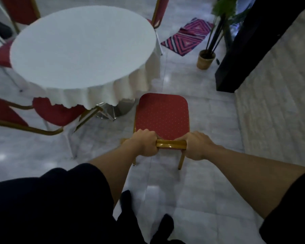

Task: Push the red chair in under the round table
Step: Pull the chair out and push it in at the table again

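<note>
Red padded chair with gold metal frame [162, 115] stood just outside the round white-clothed table [83, 48], seat front near the hanging cloth; your left hand [144, 143] and right hand [196, 146] were both wrapped tightly around its top rail; you needed an even, straight push toward the chrome table base [118, 110], avoiding the neighbouring chair.

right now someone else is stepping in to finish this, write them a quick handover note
Left hand: closed on the gold top rail of the red chair, left end.
Right hand: closed on the same rail, right end.
Chair: upright on the floor, beside the lower right edge of the round table, seat wholly clear of the white tablecloth.
Done: chair gripped.
Left: steer it forward and left, push the seat under the table.
</note>
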